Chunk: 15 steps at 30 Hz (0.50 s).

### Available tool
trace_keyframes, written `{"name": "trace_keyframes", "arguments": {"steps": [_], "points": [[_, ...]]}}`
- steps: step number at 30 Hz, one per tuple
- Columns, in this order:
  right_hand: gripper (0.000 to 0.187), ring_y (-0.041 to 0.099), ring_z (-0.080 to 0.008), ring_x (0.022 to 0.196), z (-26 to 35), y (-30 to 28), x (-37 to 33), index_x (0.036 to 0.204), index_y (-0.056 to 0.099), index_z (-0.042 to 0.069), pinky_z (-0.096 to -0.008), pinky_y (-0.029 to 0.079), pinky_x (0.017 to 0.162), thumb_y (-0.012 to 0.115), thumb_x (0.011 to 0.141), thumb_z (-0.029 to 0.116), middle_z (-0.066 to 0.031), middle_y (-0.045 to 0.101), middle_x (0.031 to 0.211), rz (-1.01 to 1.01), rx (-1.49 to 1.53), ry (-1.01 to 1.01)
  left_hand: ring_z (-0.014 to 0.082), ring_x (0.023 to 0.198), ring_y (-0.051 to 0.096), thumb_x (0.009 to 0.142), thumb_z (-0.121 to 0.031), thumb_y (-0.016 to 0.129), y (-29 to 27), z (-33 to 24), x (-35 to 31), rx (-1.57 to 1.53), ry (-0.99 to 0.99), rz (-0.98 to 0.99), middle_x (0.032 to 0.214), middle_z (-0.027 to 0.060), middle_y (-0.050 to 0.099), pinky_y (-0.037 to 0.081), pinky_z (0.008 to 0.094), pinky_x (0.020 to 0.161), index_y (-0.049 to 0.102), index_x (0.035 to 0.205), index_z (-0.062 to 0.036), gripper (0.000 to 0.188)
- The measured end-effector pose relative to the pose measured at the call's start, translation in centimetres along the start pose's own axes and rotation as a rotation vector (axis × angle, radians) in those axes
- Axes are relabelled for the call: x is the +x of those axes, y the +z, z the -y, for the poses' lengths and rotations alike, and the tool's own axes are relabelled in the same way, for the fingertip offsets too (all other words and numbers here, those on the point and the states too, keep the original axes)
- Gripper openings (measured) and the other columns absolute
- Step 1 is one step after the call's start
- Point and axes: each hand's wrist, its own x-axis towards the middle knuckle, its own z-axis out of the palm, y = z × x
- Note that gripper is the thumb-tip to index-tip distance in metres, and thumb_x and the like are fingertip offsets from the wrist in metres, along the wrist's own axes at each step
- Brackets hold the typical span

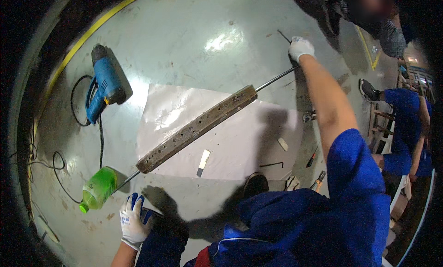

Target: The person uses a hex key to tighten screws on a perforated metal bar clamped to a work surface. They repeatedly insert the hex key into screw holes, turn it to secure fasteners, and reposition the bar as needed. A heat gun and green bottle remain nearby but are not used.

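A long brown bar point(198, 128) with rows of small holes lies slantwise on a pale sheet on the floor. A thin metal rod point(276, 78) sticks out of its far right end and also shows at its near left end. My right hand point(302, 49), in a white glove, is closed at the far end of the rod; a thin dark tip pokes out beyond the fingers. My left hand point(134, 222), gloved in white with blue fingertips, is beside the rod's near end with fingers apart. A green-tinted bottle point(100, 188) lies just left of it.
A blue corded heat gun point(107, 80) lies at left, its cable trailing. On the sheet point(230, 167) are a scraper point(203, 162), a pale piece point(283, 144) and a hex key point(272, 165). Pliers point(318, 180) and a screwdriver point(312, 157) lie right. Other people are at the right.
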Motion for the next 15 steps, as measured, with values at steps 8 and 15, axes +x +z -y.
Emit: {"name": "trace_keyframes", "arguments": {"steps": [8, 15], "points": [[0.05, 0.066, -0.0432, 0.119, 4.0, -2.7, -4.3, 0.126, 0.068, 0.006, -0.0495, 0.05, 0.106, 0.051, 0.093, 0.04, -0.0254, 0.069, 0.127, -0.14, 0.279, -0.039, 0.0426, 0.13, 0.05, 0.082, -0.022, 0.078, -1.6, -6.8, 4.0, 0.009, 0.27, -0.098, 0.14, 0.0228, 0.055, 0.039, 0.0542, 0.111, 0.058, 0.136, -0.0035, 0.06], [0.025, 0.063, -0.0123, 0.073, 10.9, -3.6, -20.0, 0.1, 0.066, 0.006, -0.0264, 0.052, 0.068, 0.058, 0.104, 0.029, -0.007, 0.07, 0.089, 0.469, 1.527, -0.403, 0.0405, 0.126, 0.057, 0.087, -0.023, 0.076, -0.2, -16.7, 12.4, -0.272, 0.49, -0.242, 0.136, 0.0218, 0.06, 0.042, 0.0496, 0.111, 0.059, 0.135, -0.0036, 0.054]]}}
